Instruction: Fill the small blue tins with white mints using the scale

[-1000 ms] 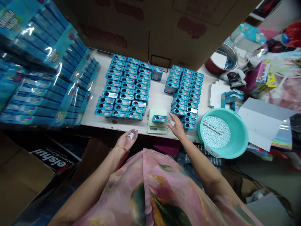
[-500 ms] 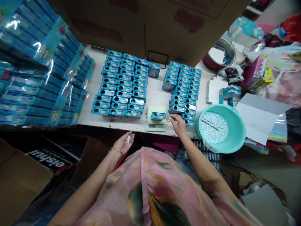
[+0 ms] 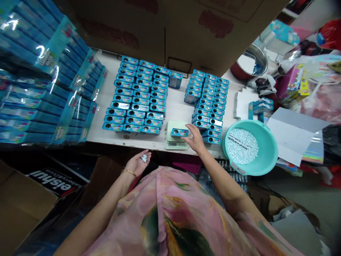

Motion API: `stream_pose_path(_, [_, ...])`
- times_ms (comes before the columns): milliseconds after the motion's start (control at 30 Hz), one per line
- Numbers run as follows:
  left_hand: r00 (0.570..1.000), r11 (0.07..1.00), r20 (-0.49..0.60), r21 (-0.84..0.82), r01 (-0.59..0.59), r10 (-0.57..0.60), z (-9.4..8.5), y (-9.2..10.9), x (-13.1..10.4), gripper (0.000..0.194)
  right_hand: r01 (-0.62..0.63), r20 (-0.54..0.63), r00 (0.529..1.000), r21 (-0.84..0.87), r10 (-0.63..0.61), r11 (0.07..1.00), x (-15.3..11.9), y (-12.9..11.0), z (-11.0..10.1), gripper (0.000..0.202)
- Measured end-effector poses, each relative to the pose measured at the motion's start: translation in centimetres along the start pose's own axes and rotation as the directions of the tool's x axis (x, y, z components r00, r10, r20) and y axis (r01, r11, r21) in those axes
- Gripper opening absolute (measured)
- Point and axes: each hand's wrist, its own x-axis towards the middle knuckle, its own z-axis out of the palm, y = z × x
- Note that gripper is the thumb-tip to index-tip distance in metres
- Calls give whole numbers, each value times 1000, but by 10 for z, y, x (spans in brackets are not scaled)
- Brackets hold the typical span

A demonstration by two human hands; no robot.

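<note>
My left hand (image 3: pixel 134 165) is palm up and cupped in front of the table edge, holding a few small white tablets (image 3: pixel 144 158). At the right end of a small blue tin (image 3: pixel 178 132), my right hand (image 3: pixel 195 139) has its thumb and fingers around the end. The tin stands on a pale green scale (image 3: pixel 170 144), its narrow top with a dark round opening facing up. Similar tins stand in rows to the left (image 3: pixel 133 120) and right (image 3: pixel 201 118) of the scale. Many more white tablets (image 3: pixel 246 154) fill the bottom of a turquoise basin (image 3: pixel 270 151), with a dark patterned strip on them.
Wrapped stacks of blue packs (image 3: pixel 50 99) rise at the left. A large cardboard box (image 3: pixel 183 28) closes off the table's back. White cartons (image 3: pixel 243 101), a metal pot (image 3: pixel 259 53) and plastic bags crowd the right. An open carton (image 3: pixel 23 202) lies low at the left.
My right hand has moved left from beside the scale and closed on the tin's right end. My left hand has shifted slightly left with the tablets in its palm.
</note>
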Motion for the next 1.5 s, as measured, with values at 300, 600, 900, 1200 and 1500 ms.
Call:
stream_pose_path(300, [984, 973, 177, 228, -34, -7, 23, -9, -12, 21, 162, 137, 978, -26, -157, 986, -13, -45, 3, 31])
stream_pose_path(600, [869, 929, 402, 337, 152, -288, 54, -38, -23, 36, 281, 440, 851, 81, -287, 956, -59, -70, 36, 22])
stream_pose_path(900, [913, 951, 383, 309, 15, -139, 63, -33, -18, 23, 235, 301, 920, 93, -252, 968, -39, -58, 19, 16])
stream_pose_path(1200, [955, 955, 296, 277, -107, 21, 75, -10, -22, 21, 129, 71, 990, -87, -123, 988, 9, -38, 1, 25])
stream_pose_path(1500, [984, 956, 175, 293, -10, -44, 21, -17, -24, 23, -37, -101, 994, 67, 43, 997, -55, -35, -8, 19])
